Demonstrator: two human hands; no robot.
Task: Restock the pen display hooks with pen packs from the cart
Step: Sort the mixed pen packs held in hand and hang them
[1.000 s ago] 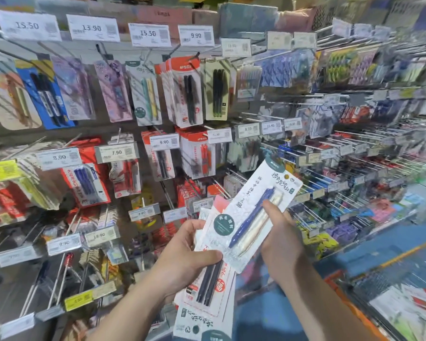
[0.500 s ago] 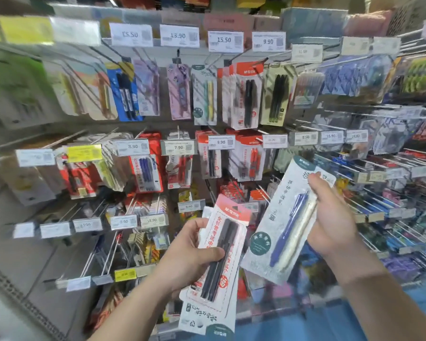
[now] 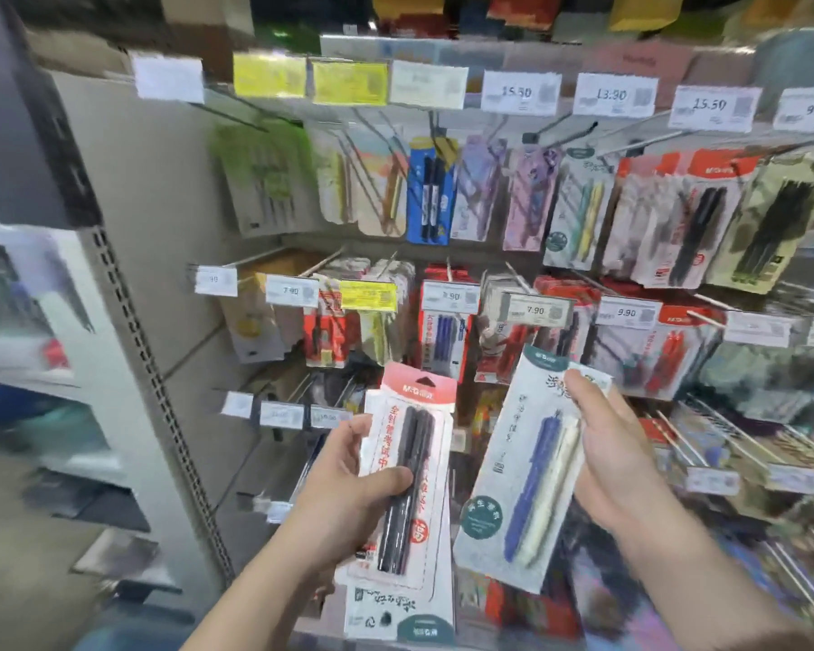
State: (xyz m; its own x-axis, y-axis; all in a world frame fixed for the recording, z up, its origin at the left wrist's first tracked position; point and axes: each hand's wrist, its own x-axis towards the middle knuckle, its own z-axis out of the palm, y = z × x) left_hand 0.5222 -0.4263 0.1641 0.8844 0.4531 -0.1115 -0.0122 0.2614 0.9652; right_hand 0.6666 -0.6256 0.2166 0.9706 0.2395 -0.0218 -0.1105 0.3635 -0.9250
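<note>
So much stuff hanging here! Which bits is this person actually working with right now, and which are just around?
In the job:
- left hand gripping a red-topped pack of black pens, with another pack behind it
- right hand holding a pale pack with a blue pen
- display hooks to fill

Just around:
- price tags
- grey shelving upright

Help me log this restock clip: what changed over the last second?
The right hand drew the blue-pen pack off the stack in the left hand, baring the red-topped pack. The view swung left along the display. Both hands kept gripping their packs.
</note>
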